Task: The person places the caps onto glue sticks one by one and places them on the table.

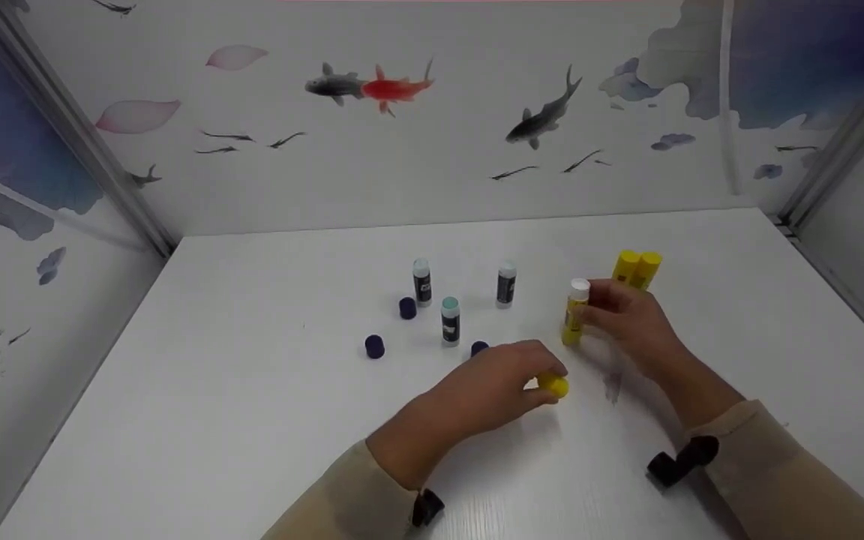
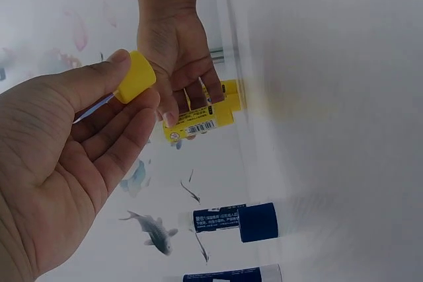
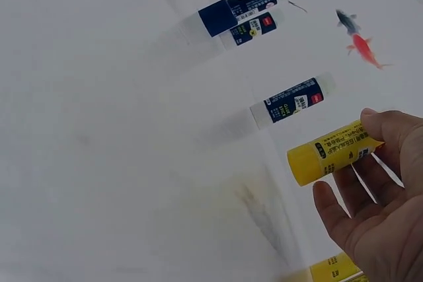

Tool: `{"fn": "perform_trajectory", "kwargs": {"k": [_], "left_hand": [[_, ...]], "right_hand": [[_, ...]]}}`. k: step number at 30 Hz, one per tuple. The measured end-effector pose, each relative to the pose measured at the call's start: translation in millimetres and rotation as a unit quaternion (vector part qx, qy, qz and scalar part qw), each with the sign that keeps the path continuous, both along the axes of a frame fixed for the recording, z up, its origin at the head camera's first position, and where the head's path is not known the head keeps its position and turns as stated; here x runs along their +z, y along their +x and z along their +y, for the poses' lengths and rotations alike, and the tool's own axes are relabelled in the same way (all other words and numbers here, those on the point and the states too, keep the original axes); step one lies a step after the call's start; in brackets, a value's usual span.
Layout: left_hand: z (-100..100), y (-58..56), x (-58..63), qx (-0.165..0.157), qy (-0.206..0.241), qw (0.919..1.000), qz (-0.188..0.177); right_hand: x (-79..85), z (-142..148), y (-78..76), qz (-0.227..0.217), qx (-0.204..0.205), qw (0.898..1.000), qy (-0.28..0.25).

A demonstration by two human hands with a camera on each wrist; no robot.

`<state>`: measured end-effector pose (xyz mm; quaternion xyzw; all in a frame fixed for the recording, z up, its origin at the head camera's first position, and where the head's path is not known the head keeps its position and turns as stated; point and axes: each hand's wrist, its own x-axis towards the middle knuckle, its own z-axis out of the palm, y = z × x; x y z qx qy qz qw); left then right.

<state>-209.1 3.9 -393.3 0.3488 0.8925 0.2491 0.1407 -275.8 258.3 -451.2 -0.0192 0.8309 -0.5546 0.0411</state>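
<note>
My left hand (image 1: 488, 386) pinches a yellow cap (image 1: 556, 385) between thumb and fingers, just above the table. In the left wrist view the cap (image 2: 137, 77) is held by its sides. Further right, my right hand (image 1: 631, 319) holds a yellow glue stick (image 1: 574, 322) upright, its white top uncovered. The right wrist view shows the thumb and fingers around the glue stick (image 3: 334, 152), whose label faces the camera. The cap and the glue stick are apart. Behind the right hand stand two yellow glue sticks (image 1: 646, 268) side by side, partly hidden by it.
Three uncapped navy glue sticks (image 1: 451, 324) stand upright left of the yellow one. Navy caps (image 1: 374, 346) lie around them, one (image 1: 479, 348) partly hidden behind my left hand. The white table (image 1: 199, 420) meets a fish-printed back wall (image 1: 447, 172), with panels at both sides.
</note>
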Motion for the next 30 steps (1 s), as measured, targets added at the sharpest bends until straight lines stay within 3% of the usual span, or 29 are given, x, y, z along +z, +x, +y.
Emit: {"fn": "perform_trajectory", "kwargs": {"k": [12,19,26,30], "left_hand": [[-5.4,-1.6,6.5,0.013,0.016,0.9998,0.003],[-11.6,-2.1,9.4,0.022,0.026,0.9991,0.027],[-14.9,-3.5,10.6,0.027,0.051,0.9975,0.041],[-16.5,-3.9,10.8,0.031,0.072,0.9959,0.045]], "right_hand": [[14.3,-4.1,14.3,0.019,0.011,1.0,0.005],[20.8,-7.5,21.0,0.043,0.044,0.998,-0.017],[27.7,-11.8,29.1,0.056,0.063,0.996,0.012],[32.3,-14.7,33.4,0.057,0.084,0.995,0.0]]}}
